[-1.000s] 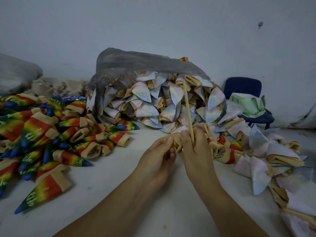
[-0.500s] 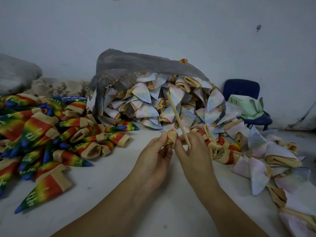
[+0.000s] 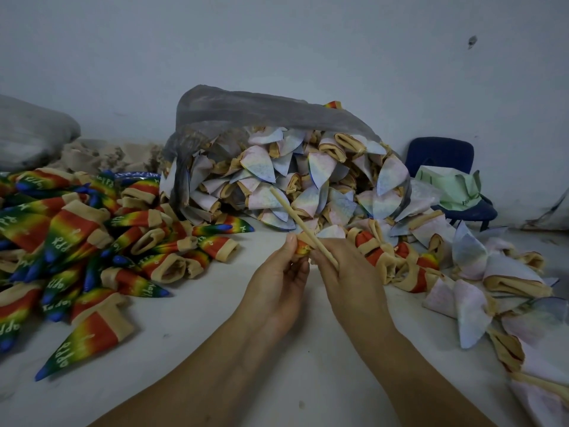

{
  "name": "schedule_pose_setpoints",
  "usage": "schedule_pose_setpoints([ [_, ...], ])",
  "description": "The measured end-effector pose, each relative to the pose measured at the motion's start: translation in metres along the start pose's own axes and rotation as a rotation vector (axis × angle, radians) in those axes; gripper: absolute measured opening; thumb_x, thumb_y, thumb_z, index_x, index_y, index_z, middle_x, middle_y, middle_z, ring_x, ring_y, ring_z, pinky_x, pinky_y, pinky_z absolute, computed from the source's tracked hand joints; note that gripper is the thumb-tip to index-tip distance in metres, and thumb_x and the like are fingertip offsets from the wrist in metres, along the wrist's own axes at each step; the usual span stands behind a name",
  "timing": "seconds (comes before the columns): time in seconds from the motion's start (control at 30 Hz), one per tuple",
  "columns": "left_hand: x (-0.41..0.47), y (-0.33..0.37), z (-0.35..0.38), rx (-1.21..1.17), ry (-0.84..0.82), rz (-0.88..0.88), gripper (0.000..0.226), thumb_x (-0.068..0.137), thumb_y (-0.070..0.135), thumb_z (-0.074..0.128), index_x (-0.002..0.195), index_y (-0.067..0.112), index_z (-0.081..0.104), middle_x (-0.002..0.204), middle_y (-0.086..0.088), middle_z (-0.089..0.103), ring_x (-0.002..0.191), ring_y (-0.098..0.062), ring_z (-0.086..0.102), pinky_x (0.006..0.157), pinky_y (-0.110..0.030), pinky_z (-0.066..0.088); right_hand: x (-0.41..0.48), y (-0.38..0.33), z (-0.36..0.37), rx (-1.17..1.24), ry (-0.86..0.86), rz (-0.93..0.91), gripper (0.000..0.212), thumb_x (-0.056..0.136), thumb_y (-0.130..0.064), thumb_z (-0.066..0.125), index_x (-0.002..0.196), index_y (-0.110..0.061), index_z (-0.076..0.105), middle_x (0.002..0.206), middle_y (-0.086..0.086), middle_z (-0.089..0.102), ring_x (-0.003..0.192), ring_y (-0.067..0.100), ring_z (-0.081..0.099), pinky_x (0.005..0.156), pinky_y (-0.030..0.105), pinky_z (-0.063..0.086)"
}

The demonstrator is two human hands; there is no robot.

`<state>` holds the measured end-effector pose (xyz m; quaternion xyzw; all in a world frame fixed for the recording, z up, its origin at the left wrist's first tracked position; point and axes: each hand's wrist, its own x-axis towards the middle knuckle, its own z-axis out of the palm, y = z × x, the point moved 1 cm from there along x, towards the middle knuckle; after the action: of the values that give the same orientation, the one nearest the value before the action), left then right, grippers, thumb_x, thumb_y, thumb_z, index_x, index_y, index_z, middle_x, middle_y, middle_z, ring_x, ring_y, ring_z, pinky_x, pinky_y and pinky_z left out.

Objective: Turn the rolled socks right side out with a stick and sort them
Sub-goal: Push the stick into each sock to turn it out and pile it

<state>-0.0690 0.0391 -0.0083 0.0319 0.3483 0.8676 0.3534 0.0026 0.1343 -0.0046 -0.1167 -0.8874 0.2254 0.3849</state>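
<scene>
My left hand (image 3: 278, 280) pinches a small rolled sock (image 3: 302, 246) with rainbow colour showing, held above the white table (image 3: 191, 359). My right hand (image 3: 345, 272) grips a thin wooden stick (image 3: 297, 218) that slants up and to the left from my fingers, crossing the sock. A pile of rainbow socks (image 3: 74, 241), right side out, spreads across the left of the table. Pale inside-out socks (image 3: 295, 180) spill from a grey plastic bag (image 3: 261, 118) at the centre back and trail down the right side.
A dark blue chair (image 3: 443, 155) with a pale green cloth (image 3: 452, 192) on it stands at the back right against the wall. Another grey bag (image 3: 30, 134) lies at the far left, with beige fabric (image 3: 101, 155) heaped beside it.
The stick has tipped from nearly upright to a slant toward the upper left. Rainbow colour now shows on the sock between my hands.
</scene>
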Motion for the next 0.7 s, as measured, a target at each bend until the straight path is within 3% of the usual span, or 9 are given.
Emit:
schedule_pose_setpoints([
  [0.1, -0.001, 0.001, 0.002, 0.024, 0.006, -0.004, 0.029, 0.090, 0.026, 0.066, 0.070, 0.011, 0.080, 0.074, -0.001, 0.071, 0.066, -0.008, 0.062, 0.062, -0.019, 0.054, 0.001, 0.000, -0.006, 0.028, 0.044, 0.001, 0.015, 0.097, -0.020, 0.049, 0.092, -0.028, 0.061, 0.077, -0.020, 0.049, 0.077, -0.016, 0.047, 0.063, 0.003, 0.034],
  [0.2, 0.000, 0.003, 0.004, 0.068, 0.012, -0.016, 0.027, 0.095, 0.027, 0.061, 0.084, 0.008, 0.076, 0.075, -0.001, 0.071, 0.069, -0.009, 0.061, 0.063, -0.020, 0.053, 0.002, 0.000, -0.004, 0.230, 0.051, 0.187, 0.021, 0.097, -0.028, 0.048, 0.078, -0.037, 0.050, 0.070, -0.013, 0.055, 0.066, -0.001, 0.053, 0.058, 0.010, 0.038],
  [0.3, 0.000, 0.006, 0.007, 0.096, 0.021, -0.084, 0.029, 0.098, 0.031, 0.057, 0.095, 0.005, 0.067, 0.069, -0.003, 0.067, 0.064, -0.010, 0.055, 0.056, -0.020, 0.050, 0.004, -0.001, -0.001, 0.460, 0.043, 0.452, 0.017, 0.096, -0.032, 0.049, 0.081, -0.032, 0.057, 0.066, -0.011, 0.057, 0.060, 0.006, 0.051, 0.060, 0.028, 0.044],
  [0.4, 0.002, 0.008, 0.005, 0.128, 0.037, -0.135, 0.035, 0.099, 0.037, 0.054, 0.094, 0.005, 0.066, 0.068, -0.004, 0.059, 0.055, -0.009, 0.049, 0.048, -0.020, 0.047, 0.005, -0.003, 0.001, 0.625, 0.011, 0.594, 0.018, 0.097, -0.030, 0.050, 0.083, -0.023, 0.059, 0.053, -0.014, 0.055, 0.046, 0.001, 0.045, 0.046, 0.021, 0.040],
  [0.5, 0.004, 0.008, 0.001, 0.099, 0.042, -0.095, 0.034, 0.099, 0.036, 0.055, 0.090, 0.004, 0.065, 0.065, -0.003, 0.058, 0.050, -0.008, 0.050, 0.047, -0.020, 0.048, 0.004, -0.004, 0.000, 0.858, -0.068, 0.676, 0.019, 0.098, -0.024, 0.049, 0.084, -0.019, 0.060, 0.043, -0.011, 0.041, 0.038, 0.003, 0.034, 0.038, 0.019, 0.033],
  [0.6, 0.005, 0.007, -0.001, 0.083, 0.051, -0.058, 0.032, 0.099, 0.030, 0.057, 0.091, 0.000, 0.068, 0.063, -0.005, 0.059, 0.048, -0.008, 0.052, 0.045, -0.019, 0.048, 0.003, -0.008, 0.000, 1.071, -0.101, 0.717, 0.016, 0.099, -0.020, 0.047, 0.088, -0.017, 0.059, 0.053, -0.002, 0.031, 0.039, 0.005, 0.026, 0.037, 0.018, 0.029],
  [0.7, 0.004, 0.003, 0.000, 0.240, 0.041, -0.016, 0.031, 0.103, 0.028, 0.052, 0.092, 0.004, 0.068, 0.059, -0.003, 0.057, 0.047, -0.007, 0.049, 0.043, -0.018, 0.045, 0.004, -0.010, 0.000, 1.199, -0.106, 0.741, 0.017, 0.100, -0.019, 0.044, 0.093, -0.014, 0.058, 0.057, 0.001, 0.036, 0.037, 0.005, 0.025, 0.034, 0.018, 0.028],
])
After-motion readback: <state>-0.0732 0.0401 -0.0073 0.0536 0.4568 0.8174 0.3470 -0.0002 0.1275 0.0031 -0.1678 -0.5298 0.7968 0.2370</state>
